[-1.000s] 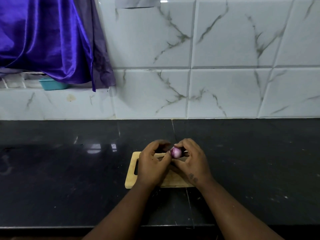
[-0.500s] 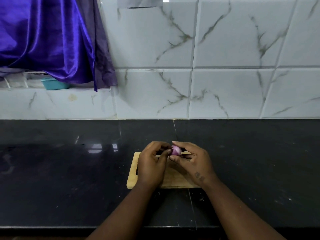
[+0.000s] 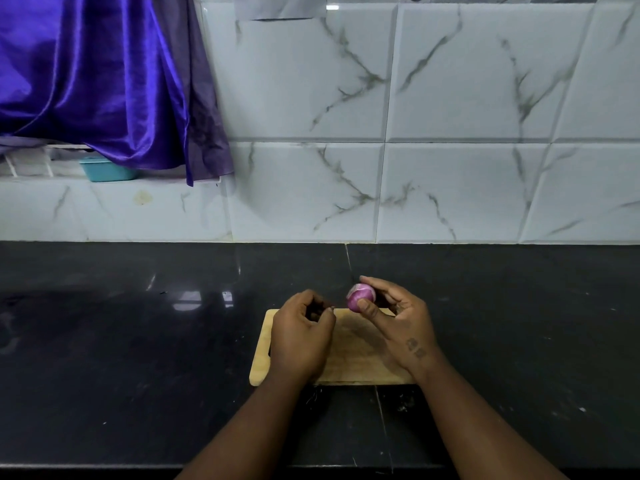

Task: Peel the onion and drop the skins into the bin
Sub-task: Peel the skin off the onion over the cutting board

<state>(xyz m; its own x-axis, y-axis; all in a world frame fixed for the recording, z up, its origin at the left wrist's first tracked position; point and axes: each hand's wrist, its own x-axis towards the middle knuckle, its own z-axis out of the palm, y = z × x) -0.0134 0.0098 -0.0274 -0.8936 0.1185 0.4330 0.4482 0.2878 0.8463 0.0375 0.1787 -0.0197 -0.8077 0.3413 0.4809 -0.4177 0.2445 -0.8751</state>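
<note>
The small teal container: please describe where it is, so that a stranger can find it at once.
Look at the shiny purple cloth hanging at the upper left of the white marble-tiled wall. Just below its hem, on a white ledge, sits the small teal plastic container, partly covered by the cloth. It is the only teal thing there.

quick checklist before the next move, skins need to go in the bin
1. Onion held securely: ok, pinched between the right hand's thumb and fingers above the cutting board.
2. Left hand off the onion: ok, curled shut beside it, not touching.
3. Skin held in left hand: cannot tell, the closed fingers hide any contents.
4. Onion fully peeled: cannot tell, a pale patch shows on top; the far side is hidden.
5. Bin located: not ok, no bin is in view.
6. Board free of loose skins: ok on the visible part; hands cover the rest.
</note>
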